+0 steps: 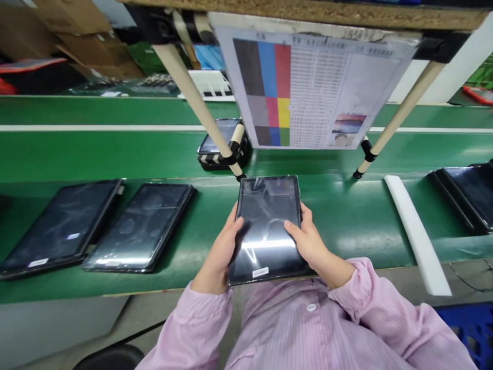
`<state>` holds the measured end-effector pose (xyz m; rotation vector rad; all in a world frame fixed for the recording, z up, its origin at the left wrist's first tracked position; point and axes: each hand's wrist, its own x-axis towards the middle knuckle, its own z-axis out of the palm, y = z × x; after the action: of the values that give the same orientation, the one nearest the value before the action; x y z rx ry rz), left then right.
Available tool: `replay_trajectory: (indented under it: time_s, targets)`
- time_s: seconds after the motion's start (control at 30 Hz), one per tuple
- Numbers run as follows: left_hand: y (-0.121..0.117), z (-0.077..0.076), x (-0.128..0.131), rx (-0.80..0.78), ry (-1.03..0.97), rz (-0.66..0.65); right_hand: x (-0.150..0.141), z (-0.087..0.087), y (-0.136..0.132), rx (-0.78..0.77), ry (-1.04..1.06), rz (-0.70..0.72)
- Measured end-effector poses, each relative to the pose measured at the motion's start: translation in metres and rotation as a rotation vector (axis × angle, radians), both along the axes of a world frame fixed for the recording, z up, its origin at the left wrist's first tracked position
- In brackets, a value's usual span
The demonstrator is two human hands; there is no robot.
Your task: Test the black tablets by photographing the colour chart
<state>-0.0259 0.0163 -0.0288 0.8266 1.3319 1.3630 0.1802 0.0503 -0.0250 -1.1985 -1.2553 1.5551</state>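
Both my hands hold a black-framed tablet [265, 231] upright-tilted above the front edge of a green workbench belt [346, 205], its glossy screen facing me. My left hand [219, 252] grips its left edge, with the thumb over the screen. My right hand [306, 239] grips the right edge the same way. A small white label sits near the tablet's bottom edge. To my left, two similar dark tablets [63, 226] [142, 226] lie flat on the belt, with a third [468, 195] at the right.
A long white foam strip [418, 234] lies on the belt at right. A printed colour chart sheet [308, 87] hangs from a shelf on cream posts [192, 92] above. Behind it, a tablet sits in a black fixture [221, 141]. A blue crate [470, 329] stands on the floor at lower right.
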Motion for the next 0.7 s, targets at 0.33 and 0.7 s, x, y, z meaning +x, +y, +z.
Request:
replay_trajectory:
  time_s: [0.33,0.7]
  targets:
    - [0.005,0.018,0.0,-0.16,0.157,0.048,0.005,-0.008,0.001,-0.001,0.045,-0.038]
    - [-0.012,0.067,0.09,0.038,0.085,0.006,0.127,0.057,-0.021,0.301,0.174,0.102]
